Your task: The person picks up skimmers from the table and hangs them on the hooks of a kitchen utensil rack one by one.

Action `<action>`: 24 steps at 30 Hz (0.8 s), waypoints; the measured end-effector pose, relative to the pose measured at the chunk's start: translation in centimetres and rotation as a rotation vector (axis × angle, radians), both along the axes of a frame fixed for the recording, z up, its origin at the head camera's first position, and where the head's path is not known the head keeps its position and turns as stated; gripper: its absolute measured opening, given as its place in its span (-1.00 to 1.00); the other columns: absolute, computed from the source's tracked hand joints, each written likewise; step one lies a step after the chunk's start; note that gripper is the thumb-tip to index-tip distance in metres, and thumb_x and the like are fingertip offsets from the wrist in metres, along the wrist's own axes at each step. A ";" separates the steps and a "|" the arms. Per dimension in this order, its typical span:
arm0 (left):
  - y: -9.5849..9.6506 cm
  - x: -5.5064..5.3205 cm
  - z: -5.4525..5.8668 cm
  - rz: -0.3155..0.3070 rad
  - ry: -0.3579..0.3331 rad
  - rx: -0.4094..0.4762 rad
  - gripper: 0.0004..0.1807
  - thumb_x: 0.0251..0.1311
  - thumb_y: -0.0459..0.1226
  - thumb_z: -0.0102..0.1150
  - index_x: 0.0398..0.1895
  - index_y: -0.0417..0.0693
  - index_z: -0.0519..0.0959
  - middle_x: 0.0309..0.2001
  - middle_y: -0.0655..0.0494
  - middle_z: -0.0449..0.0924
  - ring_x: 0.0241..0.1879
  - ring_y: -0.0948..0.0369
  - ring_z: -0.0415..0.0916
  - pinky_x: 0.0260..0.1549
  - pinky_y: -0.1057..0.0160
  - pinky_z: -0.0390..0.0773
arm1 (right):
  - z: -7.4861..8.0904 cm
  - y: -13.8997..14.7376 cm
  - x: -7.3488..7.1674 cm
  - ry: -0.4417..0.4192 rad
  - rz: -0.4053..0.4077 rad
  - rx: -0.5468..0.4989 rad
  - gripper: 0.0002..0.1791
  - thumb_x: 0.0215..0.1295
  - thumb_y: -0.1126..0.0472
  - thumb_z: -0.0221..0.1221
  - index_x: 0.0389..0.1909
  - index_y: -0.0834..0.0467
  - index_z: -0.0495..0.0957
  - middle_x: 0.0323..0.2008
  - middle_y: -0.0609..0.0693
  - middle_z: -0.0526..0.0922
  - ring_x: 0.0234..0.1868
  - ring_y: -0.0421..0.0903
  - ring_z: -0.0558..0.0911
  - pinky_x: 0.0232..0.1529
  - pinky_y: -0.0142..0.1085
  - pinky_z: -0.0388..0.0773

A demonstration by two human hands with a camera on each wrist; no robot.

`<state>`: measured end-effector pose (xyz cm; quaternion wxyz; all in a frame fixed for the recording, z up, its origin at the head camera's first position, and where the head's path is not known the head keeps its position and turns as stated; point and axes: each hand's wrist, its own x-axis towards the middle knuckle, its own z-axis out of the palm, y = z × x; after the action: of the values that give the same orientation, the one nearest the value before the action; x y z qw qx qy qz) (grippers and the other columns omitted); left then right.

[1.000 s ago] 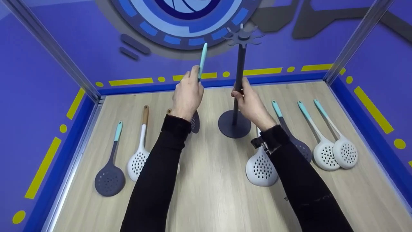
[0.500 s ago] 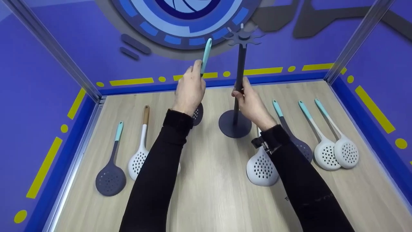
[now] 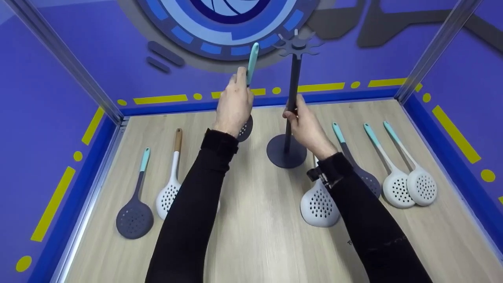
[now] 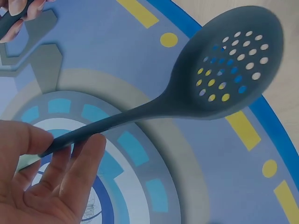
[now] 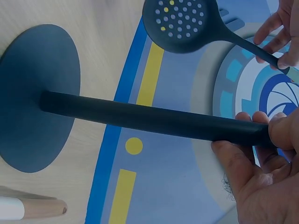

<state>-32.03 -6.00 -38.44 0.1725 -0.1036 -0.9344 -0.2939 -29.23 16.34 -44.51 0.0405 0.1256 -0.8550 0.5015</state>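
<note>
Two black sleeves [image 3: 184, 220] are stretched from the near edge over a wood-grained table [image 3: 251, 239]. Around them perforated skimmers are laid: on the left, a dark one [image 3: 134, 220] with a turquoise handle and a white one [image 3: 168, 196] with a wooden handle; on the right, a white one [image 3: 320, 208] partly covered by the wrist, a dark one [image 3: 369, 182], and a pair of white ones [image 3: 422, 186] whose heads are overlapped.

Farther off, a dark stand [image 3: 294, 78] is set upright on its round base [image 3: 286, 157]. Its pole is gripped by the right hand [image 3: 310, 127], thumb and fingers wrapped round it.

To its left, a raised skimmer [image 4: 229, 65] (turquoise handle upward, dark head below) is pinched between thumb and fingers of the left hand [image 3: 235, 102]. It is held near the stand's hooked top [image 3: 298, 47] but apart from it.

Behind, the purple wall [image 3: 90, 51] is marked with yellow dashes and a large ringed emblem [image 3: 220, 37].
</note>
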 end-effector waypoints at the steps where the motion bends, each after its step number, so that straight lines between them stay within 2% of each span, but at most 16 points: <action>1: 0.0 0.0 0.0 -0.001 0.003 0.005 -0.46 0.85 -0.32 0.02 0.76 -0.10 0.30 0.37 -0.24 0.68 -0.03 -0.13 0.89 -0.08 -0.01 0.90 | 0.0 0.0 0.0 0.001 0.000 -0.001 -0.83 0.94 0.27 -0.03 0.32 0.24 0.36 0.14 0.24 0.63 0.29 0.20 0.71 0.42 0.17 0.76; 7: 0.1 -0.2 0.2 -0.020 0.015 0.035 -0.48 0.86 -0.32 -0.03 0.75 -0.06 0.29 0.34 -0.21 0.64 -0.02 -0.09 0.85 -0.09 0.01 0.86 | -0.2 0.1 0.1 0.031 0.008 -0.001 -0.84 0.92 0.28 -0.01 0.30 0.24 0.35 0.12 0.23 0.63 0.26 0.21 0.70 0.35 0.16 0.74; 14: 0.1 -0.4 0.4 -0.052 -0.027 0.052 -0.43 0.88 -0.30 -0.02 0.80 -0.02 0.22 0.47 -0.17 0.58 0.18 -0.08 0.79 0.13 -0.02 0.86 | -0.2 0.1 0.1 0.048 0.007 0.006 -0.84 0.92 0.27 -0.01 0.30 0.22 0.36 0.11 0.22 0.64 0.20 0.21 0.69 0.32 0.16 0.74; 18: 0.1 -0.7 0.6 -0.090 -0.059 0.126 -0.45 0.87 -0.29 -0.02 0.78 0.01 0.22 0.45 -0.15 0.58 0.20 -0.02 0.74 0.17 0.03 0.81 | -0.2 0.0 0.2 0.046 -0.003 0.010 -0.84 0.93 0.27 -0.02 0.31 0.21 0.36 0.10 0.19 0.64 0.17 0.23 0.69 0.29 0.15 0.74; 24: 0.1 -1.2 0.9 -0.151 -0.099 0.245 -0.50 0.88 -0.26 -0.02 0.73 0.08 0.28 0.25 -0.10 0.58 0.08 0.06 0.62 0.07 0.11 0.67 | -0.2 -0.1 0.2 0.052 -0.010 0.023 -0.84 0.94 0.27 -0.03 0.32 0.20 0.36 0.09 0.20 0.66 0.16 0.26 0.70 0.27 0.16 0.76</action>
<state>-33.27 -5.94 -37.54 0.1151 -0.1372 -0.8884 -0.4227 -29.02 16.26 -44.70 0.0638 0.1349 -0.8600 0.4879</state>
